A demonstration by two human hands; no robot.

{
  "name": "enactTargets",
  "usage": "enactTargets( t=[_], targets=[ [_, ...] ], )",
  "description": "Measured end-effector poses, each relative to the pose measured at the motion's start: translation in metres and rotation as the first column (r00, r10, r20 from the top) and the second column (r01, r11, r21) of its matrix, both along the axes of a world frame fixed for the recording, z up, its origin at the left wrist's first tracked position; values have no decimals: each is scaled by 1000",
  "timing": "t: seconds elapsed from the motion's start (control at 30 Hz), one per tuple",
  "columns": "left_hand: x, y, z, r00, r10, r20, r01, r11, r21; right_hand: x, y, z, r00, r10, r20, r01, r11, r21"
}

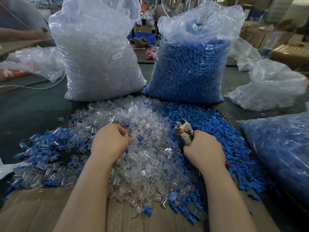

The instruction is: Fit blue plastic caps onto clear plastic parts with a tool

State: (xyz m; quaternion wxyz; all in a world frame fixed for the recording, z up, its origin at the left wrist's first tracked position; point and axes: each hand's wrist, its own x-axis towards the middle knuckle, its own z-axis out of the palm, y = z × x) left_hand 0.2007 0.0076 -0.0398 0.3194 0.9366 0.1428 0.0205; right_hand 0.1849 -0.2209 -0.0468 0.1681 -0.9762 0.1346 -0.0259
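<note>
Centrally, left hand [109,141] pinches glossy clear part [128,137]; right hand [203,150] grips metal tool [184,128], rag-wrapped handle.

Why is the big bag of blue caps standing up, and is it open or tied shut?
Open. The bag of blue caps stands upright, and its crumpled top is loose and untied, with caps showing through.

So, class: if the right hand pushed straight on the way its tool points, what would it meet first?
Probably the loose blue caps just beyond the tool gripped by the right hand; further on stands the bag of blue caps. Depth is uncertain.
</note>
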Motion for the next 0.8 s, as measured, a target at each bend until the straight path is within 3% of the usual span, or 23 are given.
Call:
enactTargets(
  t=[0.13,0.27,0.43,0.6,0.7,0.8],
  targets=[
    [-1,-2,-1,999,-11,38,11,1000,2,-1,0,0,999,-21,39,21,1000,13],
    [-2,-4,5,991,-23,135,47,983,-180,1,-1,0,993,-17,117,1,991,137],
    [-6,-14,16,984,-102,147,167,814,-556,0,0,5,974,-8,224,-102,874,474],
    [-7,-30,19,973,-179,144,230,740,-632,-3,0,10,972,-32,233,-126,767,629],
    [-8,-35,18,977,-165,139,215,718,-662,-1,-2,8,970,-30,243,-119,809,575],
    [-7,-36,16,981,-140,133,193,732,-654,2,-3,5,973,-36,230,-43,943,330]
  ],
)
